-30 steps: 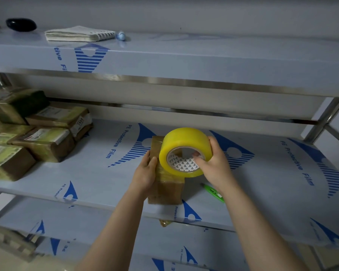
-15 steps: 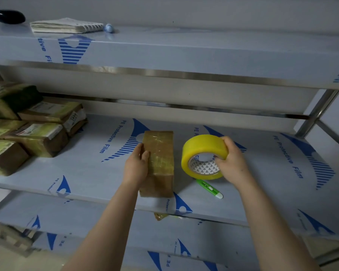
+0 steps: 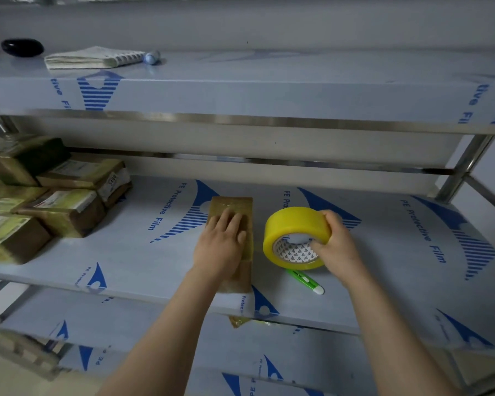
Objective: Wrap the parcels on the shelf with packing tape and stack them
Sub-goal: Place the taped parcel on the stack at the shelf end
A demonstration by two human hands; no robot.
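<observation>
Left hand (image 3: pixel 220 244) lies flat, fingers straight, pressing down on the parcel (image 3: pixel 242 205) near the front of the middle shelf (image 3: pixel 155 267). The right hand (image 3: pixel 337 247) is wrapped around the yellow tape roll (image 3: pixel 295 227) just beside it. Looks like the smoothing-down bit of wrapping to me, so next I'd guess it needs carrying over to the parcel stack (image 3: pixel 66 207) on the left.

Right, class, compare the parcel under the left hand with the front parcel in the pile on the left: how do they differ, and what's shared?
The lone parcel shows no label; the front pile parcel bears a printed one on top. The left hand lies flat on the lone parcel; the front pile parcel sits untouched beside others. Both are brown, on the middle shelf.
</observation>
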